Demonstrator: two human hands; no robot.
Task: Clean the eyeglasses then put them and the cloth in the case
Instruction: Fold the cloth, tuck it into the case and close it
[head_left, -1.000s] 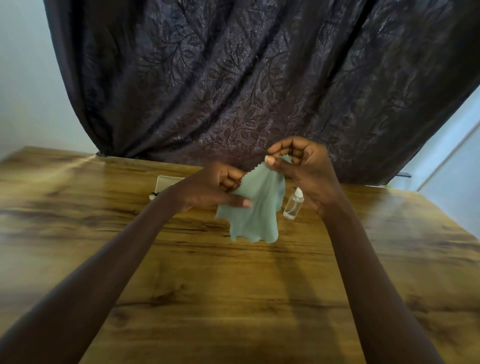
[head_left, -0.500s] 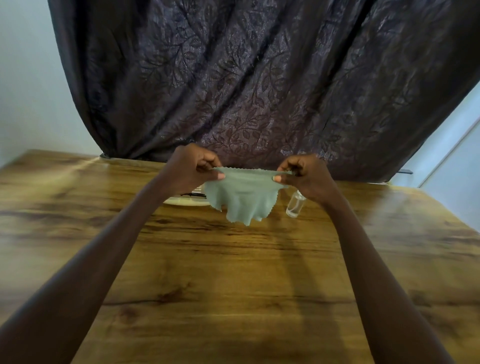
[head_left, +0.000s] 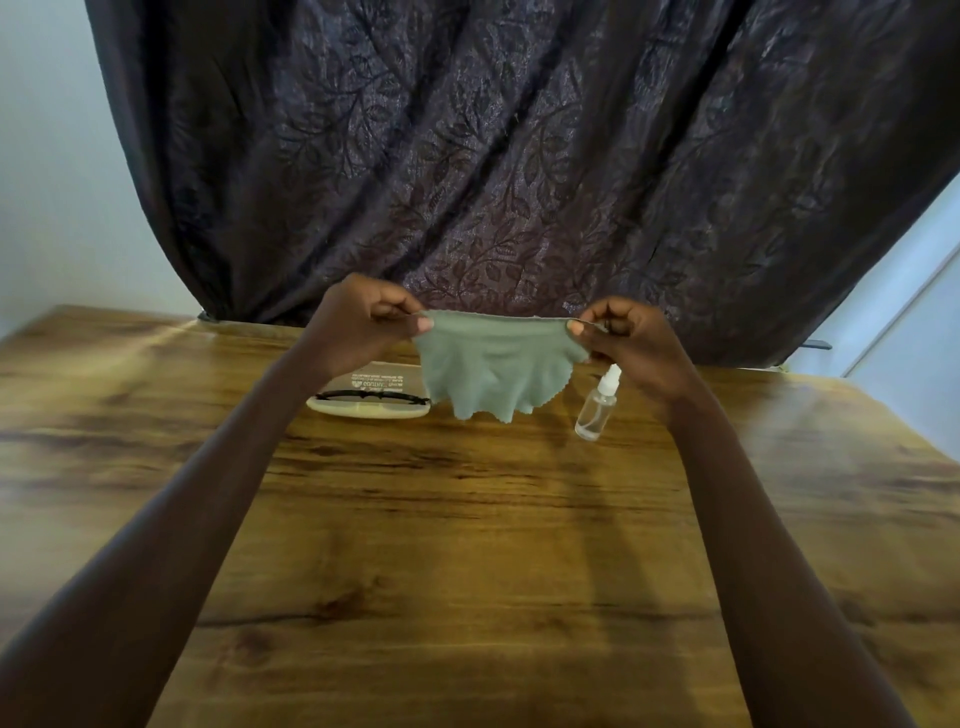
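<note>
A pale green cloth (head_left: 493, 369) hangs stretched between my two hands above the far part of the table. My left hand (head_left: 363, 327) pinches its left top corner and my right hand (head_left: 628, 340) pinches the right one. Behind the cloth and to the left, the cream case (head_left: 369, 408) lies open on the table, with the black-framed eyeglasses (head_left: 371, 399) resting in it. The cloth hides the right end of the case.
A small clear spray bottle (head_left: 597, 405) with a white top stands under my right hand. The wooden table (head_left: 467, 545) reaches toward me. A dark patterned curtain (head_left: 519, 156) hangs behind the table's far edge.
My hands have moved apart and upward, pulling the bunched cloth out flat between them. The case and eyeglasses have come into view behind my left hand.
</note>
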